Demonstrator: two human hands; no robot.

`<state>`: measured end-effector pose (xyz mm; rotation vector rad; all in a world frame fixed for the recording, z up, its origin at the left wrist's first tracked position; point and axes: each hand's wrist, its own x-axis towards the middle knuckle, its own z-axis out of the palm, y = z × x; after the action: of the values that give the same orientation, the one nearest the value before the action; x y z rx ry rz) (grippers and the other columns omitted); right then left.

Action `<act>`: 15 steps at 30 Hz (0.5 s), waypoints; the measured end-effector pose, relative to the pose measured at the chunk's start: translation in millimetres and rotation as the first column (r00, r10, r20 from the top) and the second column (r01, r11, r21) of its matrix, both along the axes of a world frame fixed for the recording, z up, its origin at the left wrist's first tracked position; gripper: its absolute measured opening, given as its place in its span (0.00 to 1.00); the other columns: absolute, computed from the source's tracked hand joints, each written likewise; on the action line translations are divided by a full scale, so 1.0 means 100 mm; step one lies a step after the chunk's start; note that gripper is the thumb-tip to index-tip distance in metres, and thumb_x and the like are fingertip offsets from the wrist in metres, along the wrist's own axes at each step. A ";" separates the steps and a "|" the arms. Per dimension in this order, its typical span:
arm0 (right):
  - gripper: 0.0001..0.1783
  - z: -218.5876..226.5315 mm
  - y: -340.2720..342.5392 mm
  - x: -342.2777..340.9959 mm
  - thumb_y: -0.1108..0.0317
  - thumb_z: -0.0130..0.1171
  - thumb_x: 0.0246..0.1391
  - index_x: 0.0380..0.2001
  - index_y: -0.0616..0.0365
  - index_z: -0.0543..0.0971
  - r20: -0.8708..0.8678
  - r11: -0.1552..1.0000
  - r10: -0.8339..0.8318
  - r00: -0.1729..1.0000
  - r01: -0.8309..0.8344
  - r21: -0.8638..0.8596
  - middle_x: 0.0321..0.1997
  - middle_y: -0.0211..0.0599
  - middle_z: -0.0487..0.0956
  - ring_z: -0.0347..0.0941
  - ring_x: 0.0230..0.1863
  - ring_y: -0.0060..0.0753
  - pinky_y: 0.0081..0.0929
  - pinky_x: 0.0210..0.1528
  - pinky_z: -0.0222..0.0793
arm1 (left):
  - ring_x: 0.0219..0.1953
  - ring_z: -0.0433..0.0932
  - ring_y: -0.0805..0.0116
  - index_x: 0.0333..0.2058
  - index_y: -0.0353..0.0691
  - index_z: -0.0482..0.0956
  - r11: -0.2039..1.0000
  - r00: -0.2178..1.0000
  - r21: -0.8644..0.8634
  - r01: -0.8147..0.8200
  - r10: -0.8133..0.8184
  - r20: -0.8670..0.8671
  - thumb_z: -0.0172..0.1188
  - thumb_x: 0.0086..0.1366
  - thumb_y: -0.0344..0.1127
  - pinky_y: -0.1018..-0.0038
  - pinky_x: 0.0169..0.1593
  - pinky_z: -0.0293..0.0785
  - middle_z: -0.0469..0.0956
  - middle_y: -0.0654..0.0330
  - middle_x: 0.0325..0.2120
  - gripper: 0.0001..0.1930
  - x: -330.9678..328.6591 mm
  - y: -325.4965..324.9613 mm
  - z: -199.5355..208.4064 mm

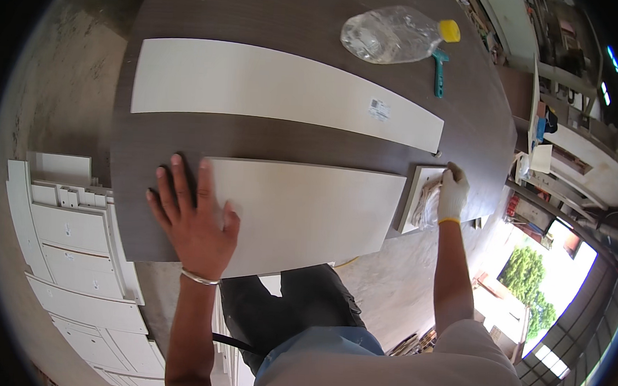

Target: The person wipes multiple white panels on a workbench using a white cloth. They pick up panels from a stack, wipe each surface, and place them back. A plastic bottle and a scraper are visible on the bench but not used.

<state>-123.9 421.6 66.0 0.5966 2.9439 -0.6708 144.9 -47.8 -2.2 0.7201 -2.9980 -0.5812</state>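
A long white panel lies along the near side of the dark table. My bare left hand, a silver bangle at its wrist, rests at that panel's left end with its fingers spread. My right hand wears a white glove with a yellow cuff. Its fingers are closed at the right edge of a bunched white cloth; the fingertips are partly hidden. Under the cloth is a small white board, just right of the panel. Farther back lies a second long white panel with a printed label.
On the dark table a clear plastic bottle with a yellow cap lies on its side. Beside it is a teal-handled tool. Several white panels are stacked on the floor at left. Cluttered shelving stands at right.
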 end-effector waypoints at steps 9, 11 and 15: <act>0.26 -0.61 0.74 -0.86 0.59 0.61 0.63 0.62 0.57 0.83 0.248 0.899 0.169 0.954 -0.252 0.358 0.57 0.51 0.87 0.85 0.58 0.50 0.41 0.61 0.77 | 0.80 0.53 0.36 0.78 0.42 0.61 0.995 0.997 -0.068 -0.078 0.076 -0.032 0.54 0.64 0.44 0.33 0.78 0.42 0.60 0.49 0.78 0.42 -0.10 0.21 -0.04; 0.25 -0.59 0.76 -0.85 0.61 0.61 0.63 0.61 0.57 0.83 0.151 0.947 0.195 0.969 -0.226 0.228 0.53 0.47 0.88 0.86 0.50 0.39 0.36 0.52 0.80 | 0.80 0.54 0.37 0.78 0.41 0.61 0.991 0.994 -0.070 -0.110 0.108 -0.034 0.54 0.64 0.44 0.34 0.79 0.42 0.60 0.50 0.78 0.42 -0.12 0.25 -0.04; 0.26 -0.28 0.44 -0.51 0.70 0.60 0.65 0.67 0.60 0.78 -0.123 0.960 -0.005 0.992 -0.030 -0.279 0.45 0.35 0.81 0.75 0.40 0.24 0.25 0.42 0.74 | 0.80 0.55 0.38 0.76 0.40 0.64 0.976 0.972 -0.022 -0.216 0.213 -0.095 0.56 0.63 0.41 0.37 0.79 0.44 0.63 0.51 0.78 0.41 -0.14 0.27 -0.05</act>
<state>-175.1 465.4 37.6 0.5259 2.8776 -1.1371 130.8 -21.2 -7.5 0.9709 -2.7895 -0.5380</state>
